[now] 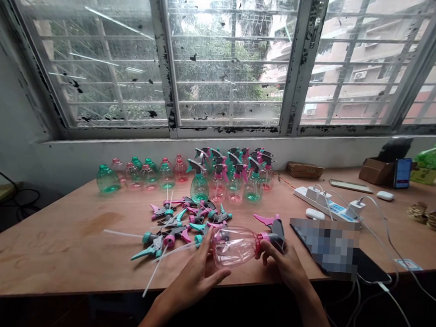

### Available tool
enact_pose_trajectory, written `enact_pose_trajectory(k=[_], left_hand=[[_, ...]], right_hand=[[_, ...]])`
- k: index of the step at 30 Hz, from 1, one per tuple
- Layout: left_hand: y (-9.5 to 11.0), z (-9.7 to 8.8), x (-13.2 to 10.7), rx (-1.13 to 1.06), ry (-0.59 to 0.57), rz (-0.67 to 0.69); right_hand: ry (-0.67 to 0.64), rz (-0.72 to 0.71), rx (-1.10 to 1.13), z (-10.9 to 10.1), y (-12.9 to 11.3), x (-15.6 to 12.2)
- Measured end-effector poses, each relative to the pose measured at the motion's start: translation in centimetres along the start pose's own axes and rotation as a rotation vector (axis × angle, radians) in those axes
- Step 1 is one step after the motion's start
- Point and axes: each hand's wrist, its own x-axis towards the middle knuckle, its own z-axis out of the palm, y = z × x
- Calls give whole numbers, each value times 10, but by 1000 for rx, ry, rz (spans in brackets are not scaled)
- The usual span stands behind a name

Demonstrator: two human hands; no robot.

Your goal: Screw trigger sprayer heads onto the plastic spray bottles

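A clear pink spray bottle (233, 247) lies on its side in the air above the table's front edge, its base to the left. My left hand (198, 271) holds the base end, thumb below and fingers behind. The fingers of my right hand (285, 260) are closed round the pink collar of the trigger spray head (276, 232), which sits at the bottle's neck. Its pink trigger points up and left. Just left of my left hand lies a pile of loose trigger spray heads (176, 230), pink, teal and grey, several with white dip tubes.
Open green and pink bottles (108, 180) stand at the back left, beside bottles with spray heads fitted (235, 187). On the right are a power strip (327, 205) with cables, a tablet (369, 266), a cardboard box (376, 169) and a brown case (304, 170).
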Motion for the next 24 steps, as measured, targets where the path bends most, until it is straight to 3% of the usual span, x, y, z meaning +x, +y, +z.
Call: enact_pose_trajectory(k=[16,20,24], left_hand=[[-6,2,1,37,34,44],[-15,4,2,5,47,23],[-10,2,1,53,51,3]], right_hand=[[-5,10,27,-1,2,0],[-10,9,23,-1,3,0],[-17,4,5,-2,3,-1]])
